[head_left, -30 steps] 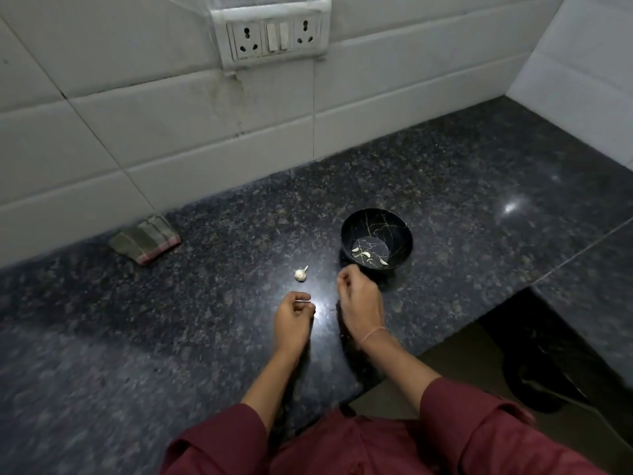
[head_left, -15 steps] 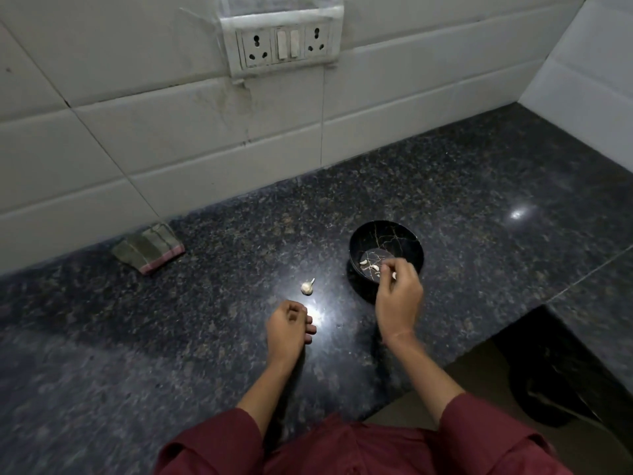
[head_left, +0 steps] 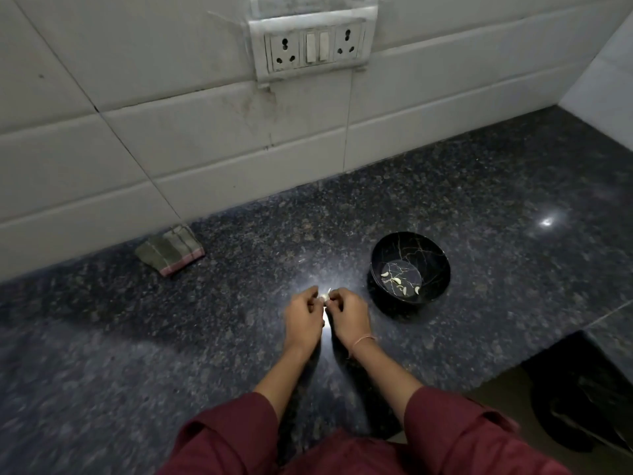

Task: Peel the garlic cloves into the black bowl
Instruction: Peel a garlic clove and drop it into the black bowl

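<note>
Pale garlic (head_left: 324, 297) between left hand (head_left: 303, 320), right hand (head_left: 347, 317)

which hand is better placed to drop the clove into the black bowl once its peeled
Probably the right hand: it is nearer the black bowl, which sits on that side. The left hand would have to cross over it. Both hands pinch the garlic now.

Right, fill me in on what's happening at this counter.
A person in dark red sleeves is peeling garlic over a dark stone counter. The left hand and right hand are drawn together, and the fingers of both pinch one small garlic clove between them. Just to their right stands the black bowl, with several peeled cloves lying in its bottom. A folded cloth lies back by the tiled wall, untouched.
</note>
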